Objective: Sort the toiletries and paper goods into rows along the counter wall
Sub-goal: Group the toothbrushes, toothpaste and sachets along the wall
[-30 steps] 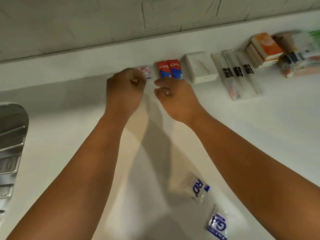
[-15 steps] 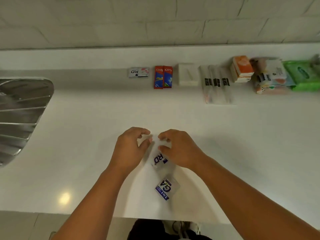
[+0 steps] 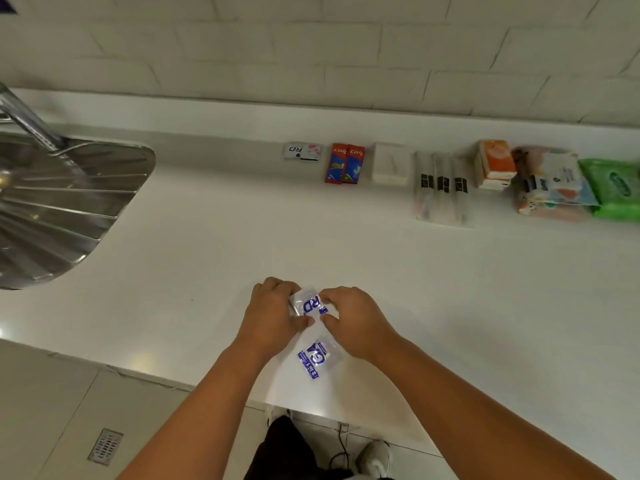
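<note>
A clear sachet with blue print (image 3: pixel 309 304) lies near the counter's front edge, pinched on both sides between my left hand (image 3: pixel 273 315) and my right hand (image 3: pixel 353 318). A second blue-printed sachet (image 3: pixel 317 359) lies flat just behind my wrists, touched by neither hand. Along the wall runs a row: a small white and pink sachet (image 3: pixel 303 152), two red toothpaste boxes (image 3: pixel 344 163), a white box (image 3: pixel 390 163), wrapped toothbrushes (image 3: pixel 441 187), orange tissue packs (image 3: pixel 493 164), patterned tissue packs (image 3: pixel 550 183) and a green wipes pack (image 3: pixel 614 187).
A steel sink drainboard (image 3: pixel 65 202) with a tap (image 3: pixel 27 116) takes the left end of the white counter (image 3: pixel 214 258). The tiled wall (image 3: pixel 311 53) backs the row. Below the counter edge are floor tiles, a drain grate (image 3: pixel 105 446) and my shoe.
My hands left the pink sachet at the wall and came back to the front edge. They now pinch the upper blue sachet from both sides, closer around it than half a second ago.
</note>
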A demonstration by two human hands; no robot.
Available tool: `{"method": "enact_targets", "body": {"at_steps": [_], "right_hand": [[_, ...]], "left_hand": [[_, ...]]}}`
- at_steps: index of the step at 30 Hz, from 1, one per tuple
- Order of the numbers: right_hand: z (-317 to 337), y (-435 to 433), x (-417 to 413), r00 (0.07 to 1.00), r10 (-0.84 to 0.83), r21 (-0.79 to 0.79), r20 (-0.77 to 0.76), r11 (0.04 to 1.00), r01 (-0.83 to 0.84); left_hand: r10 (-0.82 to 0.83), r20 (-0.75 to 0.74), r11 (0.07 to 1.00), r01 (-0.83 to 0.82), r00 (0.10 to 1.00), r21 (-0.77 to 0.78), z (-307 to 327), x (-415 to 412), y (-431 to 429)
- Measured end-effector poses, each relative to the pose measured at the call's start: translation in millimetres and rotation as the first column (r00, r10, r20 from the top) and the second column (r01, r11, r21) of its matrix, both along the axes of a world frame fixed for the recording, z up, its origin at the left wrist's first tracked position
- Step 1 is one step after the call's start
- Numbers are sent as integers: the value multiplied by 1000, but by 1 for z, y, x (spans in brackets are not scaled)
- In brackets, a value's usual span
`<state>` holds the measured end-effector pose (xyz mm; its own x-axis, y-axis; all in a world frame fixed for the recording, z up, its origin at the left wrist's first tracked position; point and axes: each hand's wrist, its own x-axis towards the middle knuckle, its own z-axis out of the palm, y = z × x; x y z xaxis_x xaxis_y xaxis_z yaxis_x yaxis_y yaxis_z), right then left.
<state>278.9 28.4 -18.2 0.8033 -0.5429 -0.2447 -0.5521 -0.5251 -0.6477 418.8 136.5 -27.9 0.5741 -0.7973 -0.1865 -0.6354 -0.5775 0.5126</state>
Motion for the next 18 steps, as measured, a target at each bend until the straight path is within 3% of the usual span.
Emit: {"method": "enact_targets", "body": {"at_steps": [4,10,14,18], "right_hand": [[0,-5,1,989,-103,87,105,992,94],[-5,-15,28,978,-170,143,123,978,152],[-1,-30,63,949,-285,205,136,945,255],[7,-50,108,912,-376,243,164,912,332]], "left_hand": [[46,-141,992,-62,989,-108,5,-1,-1],[42,-229,971,-94,972,-219,10,16,-4],[56,-425,936,-195,904,-291,11,53,-20],[73,-525,912,-269,848,-308,9,99,-45]]}}
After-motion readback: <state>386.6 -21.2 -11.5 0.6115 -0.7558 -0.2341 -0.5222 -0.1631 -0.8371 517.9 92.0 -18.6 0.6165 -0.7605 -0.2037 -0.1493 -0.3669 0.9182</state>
